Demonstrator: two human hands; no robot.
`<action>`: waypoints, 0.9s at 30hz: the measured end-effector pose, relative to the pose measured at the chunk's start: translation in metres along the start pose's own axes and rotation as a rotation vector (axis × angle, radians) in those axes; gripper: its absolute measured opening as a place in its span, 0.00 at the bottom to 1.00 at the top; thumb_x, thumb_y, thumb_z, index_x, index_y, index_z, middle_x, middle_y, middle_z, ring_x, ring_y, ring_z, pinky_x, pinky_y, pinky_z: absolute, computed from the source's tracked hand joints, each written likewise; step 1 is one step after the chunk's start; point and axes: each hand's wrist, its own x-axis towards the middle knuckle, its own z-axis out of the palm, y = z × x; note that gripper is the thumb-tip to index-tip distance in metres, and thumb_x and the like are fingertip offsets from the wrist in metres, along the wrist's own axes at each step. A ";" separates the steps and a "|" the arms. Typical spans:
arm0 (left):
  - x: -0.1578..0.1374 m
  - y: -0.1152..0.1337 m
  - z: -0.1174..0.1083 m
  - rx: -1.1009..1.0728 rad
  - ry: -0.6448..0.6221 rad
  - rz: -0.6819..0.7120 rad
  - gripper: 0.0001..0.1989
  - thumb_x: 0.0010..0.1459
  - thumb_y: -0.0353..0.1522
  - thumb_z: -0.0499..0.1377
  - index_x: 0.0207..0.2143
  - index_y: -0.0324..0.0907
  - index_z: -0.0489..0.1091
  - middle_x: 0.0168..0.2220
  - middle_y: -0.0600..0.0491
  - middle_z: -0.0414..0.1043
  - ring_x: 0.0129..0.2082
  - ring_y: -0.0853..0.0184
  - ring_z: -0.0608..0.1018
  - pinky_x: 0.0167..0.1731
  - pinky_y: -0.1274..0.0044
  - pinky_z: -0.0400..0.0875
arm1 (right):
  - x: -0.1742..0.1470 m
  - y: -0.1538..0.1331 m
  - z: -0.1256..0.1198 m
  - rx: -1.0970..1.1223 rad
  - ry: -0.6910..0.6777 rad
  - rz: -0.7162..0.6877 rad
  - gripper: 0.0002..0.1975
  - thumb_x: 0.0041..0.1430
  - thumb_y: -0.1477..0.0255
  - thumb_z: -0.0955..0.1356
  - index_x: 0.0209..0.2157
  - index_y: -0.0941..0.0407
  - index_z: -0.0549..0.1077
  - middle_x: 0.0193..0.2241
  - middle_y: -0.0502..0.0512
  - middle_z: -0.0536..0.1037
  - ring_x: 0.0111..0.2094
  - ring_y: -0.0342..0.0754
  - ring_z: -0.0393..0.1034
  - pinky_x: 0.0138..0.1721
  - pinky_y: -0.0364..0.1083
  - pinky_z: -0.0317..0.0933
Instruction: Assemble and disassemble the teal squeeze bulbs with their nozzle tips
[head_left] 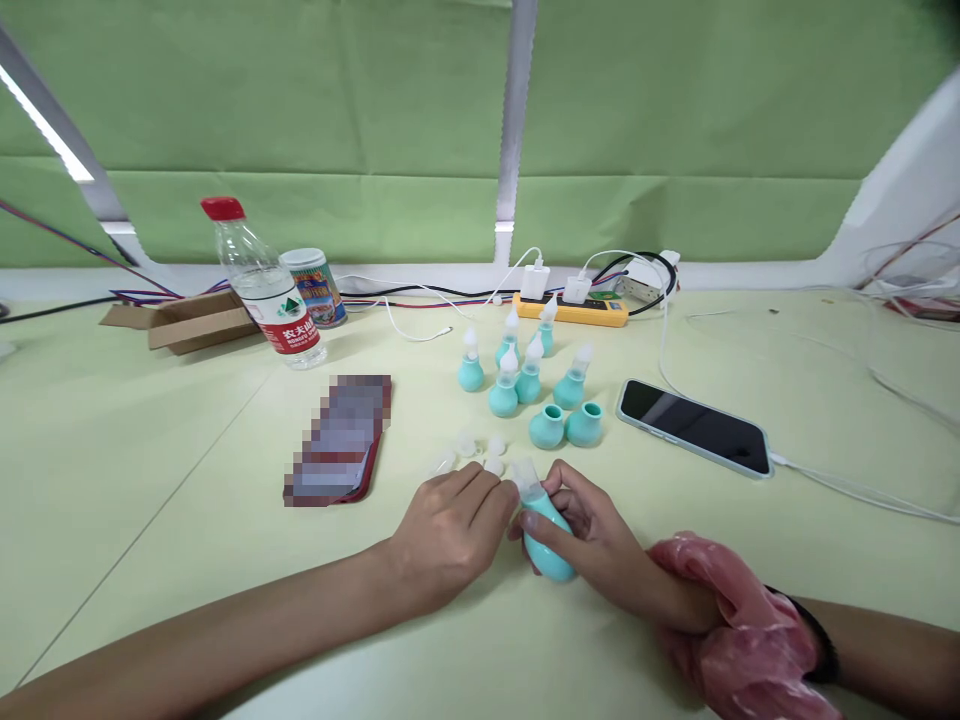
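My right hand (592,535) is wrapped around the teal bulb of a nasal aspirator (551,550), which leans with its translucent nozzle (527,480) up and to the left. Against that nozzle's left side my left hand (457,520) is closed, its fingertips mostly hidden behind the knuckles. Just beyond it lie several small clear plastic parts (466,443). Farther back stand several teal aspirators with white-tipped nozzles (503,390). Two open teal bulbs without nozzles, one on the left (547,428) and one on the right (584,425), sit in front of them.
A red-cased phone (341,440) lies at left, a charging phone (694,425) at right. Behind are a water bottle (277,310), a can (319,285), a cardboard box (199,325) and a yellow power strip (570,310) with cables. Pink plastic (750,640) surrounds my right wrist.
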 end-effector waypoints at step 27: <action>0.013 -0.009 -0.017 -0.559 -0.303 -0.553 0.06 0.54 0.30 0.53 0.30 0.37 0.69 0.23 0.55 0.72 0.22 0.74 0.72 0.22 0.83 0.67 | 0.001 -0.006 -0.006 0.112 -0.138 0.054 0.16 0.52 0.62 0.65 0.27 0.55 0.53 0.23 0.48 0.70 0.20 0.40 0.64 0.21 0.42 0.59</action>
